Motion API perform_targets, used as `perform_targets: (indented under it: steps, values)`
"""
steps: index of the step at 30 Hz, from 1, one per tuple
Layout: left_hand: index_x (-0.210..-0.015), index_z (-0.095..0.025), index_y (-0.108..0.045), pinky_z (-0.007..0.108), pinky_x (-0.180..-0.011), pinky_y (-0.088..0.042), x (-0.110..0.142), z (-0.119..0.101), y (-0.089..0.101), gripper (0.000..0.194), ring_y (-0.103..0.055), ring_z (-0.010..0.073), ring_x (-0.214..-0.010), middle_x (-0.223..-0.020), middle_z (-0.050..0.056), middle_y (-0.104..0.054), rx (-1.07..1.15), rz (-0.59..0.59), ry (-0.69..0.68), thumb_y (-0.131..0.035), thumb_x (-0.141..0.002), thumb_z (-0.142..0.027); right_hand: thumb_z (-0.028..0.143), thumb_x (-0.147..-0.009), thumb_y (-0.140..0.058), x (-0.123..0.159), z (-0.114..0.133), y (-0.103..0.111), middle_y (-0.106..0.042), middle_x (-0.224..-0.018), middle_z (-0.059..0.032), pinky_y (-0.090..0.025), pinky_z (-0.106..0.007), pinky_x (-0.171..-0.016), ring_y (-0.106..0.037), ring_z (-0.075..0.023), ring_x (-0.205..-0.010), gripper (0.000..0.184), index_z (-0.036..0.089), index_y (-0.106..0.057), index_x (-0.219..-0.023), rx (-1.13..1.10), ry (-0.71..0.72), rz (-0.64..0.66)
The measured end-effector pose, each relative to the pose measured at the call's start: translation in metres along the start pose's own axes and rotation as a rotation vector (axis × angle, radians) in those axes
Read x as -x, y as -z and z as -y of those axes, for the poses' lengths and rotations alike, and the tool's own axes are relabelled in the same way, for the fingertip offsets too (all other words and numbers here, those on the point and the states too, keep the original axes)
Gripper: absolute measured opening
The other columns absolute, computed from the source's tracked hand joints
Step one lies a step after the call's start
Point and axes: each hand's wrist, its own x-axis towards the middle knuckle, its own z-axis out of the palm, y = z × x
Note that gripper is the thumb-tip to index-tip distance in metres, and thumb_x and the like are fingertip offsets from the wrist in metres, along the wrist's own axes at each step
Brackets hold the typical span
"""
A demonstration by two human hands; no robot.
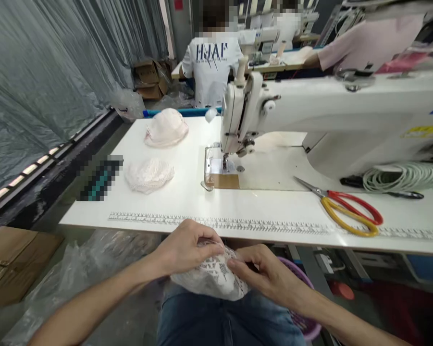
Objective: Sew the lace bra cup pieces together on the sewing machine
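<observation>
Above my lap, just in front of the table edge, I hold a white lace bra cup (216, 276) between both hands. My left hand (187, 245) grips its upper left edge, thumb and fingers closed on the lace. On the right side, my right hand (261, 271) pinches the same cup, thumb lying along the lace. Some fingertips are hidden behind the fabric. Two similar pieces lie on the table at the left: a pale pink cup (167, 127) farther back and a flat-lying lace cup (149, 175) nearer to me.
A white sewing machine (238, 115) stands on the white table (187, 202). Scissors with red and yellow handles (346, 209) lie at right, beside coiled pale green cord (403, 178). A printed ruler (219, 223) runs along the front edge. A purple basket (312, 331) sits below; other people work beyond.
</observation>
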Motion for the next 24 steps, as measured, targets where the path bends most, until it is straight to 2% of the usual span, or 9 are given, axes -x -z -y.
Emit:
perform_targets:
  steps: [4, 6, 8, 11, 13, 15, 20, 22, 24]
  values:
    - [-0.076, -0.013, -0.071, 0.020, -0.054, -0.036, -0.057, -0.013, 0.056, 0.019, -0.053, 0.0108, -0.060, -0.067, 0.002, -0.065, -0.261, -0.019, -0.176, -0.060, -0.078, -0.028, 0.041, -0.094, -0.035, -0.038, 0.009, 0.031, -0.037, -0.047, 0.0038, -0.023, -0.022, -0.048, -0.036, -0.0089, -0.047, 0.049, 0.017, -0.039, -0.052, 0.283, 0.028, -0.129]
    - [-0.073, -0.011, -0.070, 0.020, -0.053, -0.035, -0.095, -0.010, 0.080, 0.015, -0.054, 0.0113, -0.062, -0.068, 0.002, -0.065, -0.360, 0.016, -0.139, -0.063, -0.074, -0.025, 0.036, -0.094, -0.037, -0.053, 0.003, 0.050, -0.048, -0.050, 0.0011, -0.026, -0.023, -0.050, -0.044, -0.0112, -0.048, 0.045, 0.017, -0.047, -0.055, 0.527, 0.036, -0.247]
    - [-0.070, -0.011, -0.069, 0.020, -0.052, -0.035, -0.129, -0.005, 0.094, 0.014, -0.054, 0.0120, -0.062, -0.066, 0.003, -0.064, -0.379, 0.044, -0.130, -0.066, -0.071, -0.024, 0.030, -0.094, -0.037, -0.062, -0.006, 0.068, -0.056, -0.059, -0.0016, -0.027, -0.024, -0.048, -0.048, -0.0127, -0.050, 0.037, 0.017, -0.054, -0.064, 0.738, 0.126, -0.404]
    - [-0.070, -0.012, -0.069, 0.019, -0.052, -0.037, -0.160, 0.002, 0.100, 0.012, -0.056, 0.0118, -0.063, -0.069, 0.002, -0.066, -0.382, 0.103, -0.128, -0.067, -0.070, -0.024, 0.019, -0.096, -0.032, -0.072, -0.018, 0.089, -0.064, -0.085, -0.0078, -0.036, -0.023, -0.051, -0.057, -0.0153, -0.065, 0.028, 0.016, -0.060, -0.092, 0.899, 0.419, -0.491]
    - [-0.073, -0.013, -0.069, 0.018, -0.052, -0.038, -0.169, 0.003, 0.098, 0.014, -0.057, 0.0114, -0.063, -0.070, 0.002, -0.066, -0.385, 0.148, -0.130, -0.066, -0.072, -0.026, 0.012, -0.095, -0.030, -0.079, -0.022, 0.099, -0.064, -0.104, -0.0108, -0.042, -0.026, -0.061, -0.059, -0.0182, -0.084, 0.030, 0.016, -0.059, -0.105, 0.966, 0.602, -0.434]
    - [-0.076, -0.013, -0.070, 0.018, -0.051, -0.038, -0.172, 0.001, 0.096, 0.016, -0.057, 0.0112, -0.063, -0.071, 0.002, -0.067, -0.397, 0.180, -0.131, -0.065, -0.074, -0.027, 0.008, -0.095, -0.031, -0.090, -0.025, 0.105, -0.062, -0.115, -0.0111, -0.044, -0.029, -0.067, -0.057, -0.0197, -0.094, 0.032, 0.016, -0.058, -0.110, 1.017, 0.694, -0.377]
    - [-0.076, -0.015, -0.070, 0.017, -0.051, -0.038, -0.186, -0.005, 0.102, 0.014, -0.057, 0.0105, -0.063, -0.071, 0.000, -0.067, -0.487, 0.199, -0.154, -0.069, -0.071, -0.027, 0.006, -0.094, -0.032, -0.106, -0.032, 0.108, -0.065, -0.110, -0.0101, -0.042, -0.033, -0.070, -0.057, -0.0204, -0.093, 0.033, 0.014, -0.058, -0.111, 0.988, 0.702, -0.337]
    - [-0.069, -0.016, -0.068, 0.019, -0.050, -0.036, -0.194, -0.002, 0.108, 0.015, -0.054, 0.0103, -0.058, -0.064, -0.002, -0.064, -0.585, 0.132, -0.175, -0.074, -0.066, -0.029, 0.006, -0.094, -0.029, -0.107, -0.034, 0.106, -0.064, -0.110, -0.0109, -0.040, -0.033, -0.070, -0.056, -0.0212, -0.097, 0.035, 0.013, -0.058, -0.113, 0.943, 0.673, -0.328]
    - [-0.059, -0.016, -0.062, 0.022, -0.051, -0.034, -0.200, 0.003, 0.113, 0.022, -0.050, 0.0111, -0.054, -0.055, -0.002, -0.057, -0.711, -0.010, -0.198, -0.075, -0.065, -0.032, 0.004, -0.093, -0.028, -0.106, -0.034, 0.104, -0.063, -0.111, -0.0113, -0.038, -0.033, -0.070, -0.055, -0.0215, -0.099, 0.036, 0.013, -0.058, -0.112, 0.904, 0.644, -0.329]
